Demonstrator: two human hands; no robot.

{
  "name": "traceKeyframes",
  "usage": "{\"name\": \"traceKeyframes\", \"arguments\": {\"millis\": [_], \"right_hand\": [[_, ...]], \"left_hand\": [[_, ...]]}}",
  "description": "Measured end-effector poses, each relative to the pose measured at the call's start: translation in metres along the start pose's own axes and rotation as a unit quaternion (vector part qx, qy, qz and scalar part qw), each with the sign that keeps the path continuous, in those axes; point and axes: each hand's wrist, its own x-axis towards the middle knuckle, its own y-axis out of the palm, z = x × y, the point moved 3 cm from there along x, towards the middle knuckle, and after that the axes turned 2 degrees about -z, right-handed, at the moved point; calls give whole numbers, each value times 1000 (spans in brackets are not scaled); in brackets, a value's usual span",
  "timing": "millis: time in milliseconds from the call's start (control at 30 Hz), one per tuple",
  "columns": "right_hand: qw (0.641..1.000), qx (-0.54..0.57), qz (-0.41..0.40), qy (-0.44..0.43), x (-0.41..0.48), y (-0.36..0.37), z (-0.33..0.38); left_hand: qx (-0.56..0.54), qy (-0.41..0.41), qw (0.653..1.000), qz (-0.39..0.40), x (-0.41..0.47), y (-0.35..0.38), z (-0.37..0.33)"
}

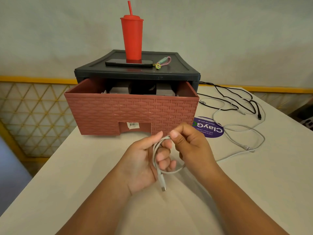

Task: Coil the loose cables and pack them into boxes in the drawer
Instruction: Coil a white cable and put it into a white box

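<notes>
- Thin white charging cable [155, 158] is looped round the left hand [142, 160], whose fingers [163, 157] curl through the coil, plug dangling below.
- Right hand [191, 143] pinches the loop's top. Best to match each turn and keep light tension.
- Pale desk [76, 175] carries the open brick-patterned red plastic drawer [132, 109]. Loose white cables [245, 147] and a black cable [257, 109] wait at right, against a plain wall.

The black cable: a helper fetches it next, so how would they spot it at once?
Look at the red brick-patterned drawer standing open on the white table. Right of it lie loose cables. The black cable lies farthest back, and it alone is dark among white cables.
</notes>
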Motion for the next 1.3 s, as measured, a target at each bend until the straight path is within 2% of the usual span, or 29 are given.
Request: {"name": "traceKeyframes", "arguments": {"millis": [133, 233, 300, 367, 500, 633, 733, 833, 867, 933, 1000, 1067, 1167, 1233, 1300], "right_hand": [[1000, -6, -3, -8, 3, -5, -2], [988, -152, -6, 5, 4, -12, -10], [957, -284, 61, 20, 0, -6, -13], [916, -373, 147, 2, -6, 8, -12], [883, -407, 229, -47, -19, 32, -2], [882, -405, 231, -73, -18, 28, 3], [881, -399, 228, -110, -18, 26, 9], [872, -412, 163, -206, -18, 23, 20], [876, -400, 121, -242, -17, 19, 23], [886, -367, 38, -280, -14, 7, 26], [923, -292, -25, -248, -12, -5, 29], [966, -187, -68, -168, -8, -16, 30], [985, -113, -85, -101, -5, -21, 24], [990, -86, -62, -92, -4, -17, 22], [998, -34, -21, -57, -6, -6, 17]], "left_hand": [[-70, 32, 996, 53, -2, -5, -9], [-142, 120, 982, 28, -4, -16, -25], [-161, 179, 970, -11, -7, -22, -36], [-136, 220, 964, -63, -10, -26, -41], [21, 294, 948, -118, -12, -22, -37], [175, 327, 920, -128, -12, -18, -31], [320, 347, 868, -156, -12, -18, -28], [459, 333, 811, -142, -7, -14, -21], [469, 322, 812, -131, -4, -16, -17], [429, 278, 852, -111, -2, -16, -10], [418, 247, 870, -89, -3, -16, -8], [412, 218, 883, -47, -6, -10, -8], [290, 174, 941, 14, -11, 1, -9], [186, 154, 970, 31, -14, 5, -11], [93, 146, 984, 30, -14, 5, -12]]}}
